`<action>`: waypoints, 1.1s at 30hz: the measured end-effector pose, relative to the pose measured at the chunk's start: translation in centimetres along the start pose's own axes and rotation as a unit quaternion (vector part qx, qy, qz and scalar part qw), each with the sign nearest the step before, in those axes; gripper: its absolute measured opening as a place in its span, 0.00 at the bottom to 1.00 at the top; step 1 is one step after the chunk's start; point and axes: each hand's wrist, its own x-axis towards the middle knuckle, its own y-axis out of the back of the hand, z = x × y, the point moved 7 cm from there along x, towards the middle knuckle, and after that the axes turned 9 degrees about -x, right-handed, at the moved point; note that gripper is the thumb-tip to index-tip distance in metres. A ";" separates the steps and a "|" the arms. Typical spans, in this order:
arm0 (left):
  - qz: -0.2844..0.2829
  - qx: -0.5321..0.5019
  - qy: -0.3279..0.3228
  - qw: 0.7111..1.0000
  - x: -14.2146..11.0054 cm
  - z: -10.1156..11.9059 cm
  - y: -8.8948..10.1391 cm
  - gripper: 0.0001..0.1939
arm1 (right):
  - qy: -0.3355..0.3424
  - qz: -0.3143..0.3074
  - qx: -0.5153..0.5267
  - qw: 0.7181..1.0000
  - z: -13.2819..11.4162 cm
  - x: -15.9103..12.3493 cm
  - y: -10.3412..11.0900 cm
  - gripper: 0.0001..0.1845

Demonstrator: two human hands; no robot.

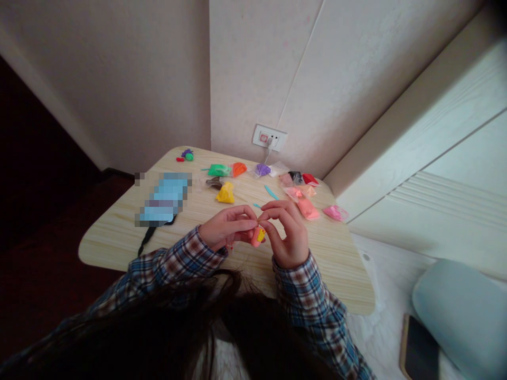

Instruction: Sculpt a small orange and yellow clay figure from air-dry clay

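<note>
Above the near half of the table, my left hand is closed on a small coral-pink and yellow clay figure, partly hidden by the fingers. My right hand meets it at the figure's top, thumb and index finger pinched together. Whatever lies between those fingertips is too small to name. Just beyond the hands lie a blue modelling tool and a second small blue tool, partly covered by the right fingers. A bag of coral-pink clay rests to the right of my right hand.
Bags of yellow, green, orange, purple and pink clay lie around the wooden table. A blurred-out phone is at left, small clay pieces at the far-left corner. A socket holds a plug.
</note>
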 end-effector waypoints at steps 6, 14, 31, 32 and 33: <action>-0.021 -0.015 0.003 1.000 0.0 -0.1 -0.2 0.12 | -0.004 0.013 0.001 1.000 0.1 -0.1 0.2 0.04; 0.002 -0.019 0.018 1.000 0.0 -0.3 0.2 0.13 | -0.002 0.021 0.007 1.000 0.2 -0.1 0.3 0.04; 0.007 -0.030 0.038 0.999 -0.1 -0.5 0.2 0.15 | -0.231 0.001 0.356 0.906 4.4 -1.0 -1.3 0.09; 0.008 -0.031 0.040 0.999 -0.1 -0.5 0.2 0.16 | -0.238 -0.005 0.371 0.898 4.6 -1.0 -1.5 0.10; 0.010 -0.031 0.041 0.999 -0.1 -0.6 0.2 0.16 | -0.244 -0.011 0.384 0.891 4.6 -1.0 -1.6 0.11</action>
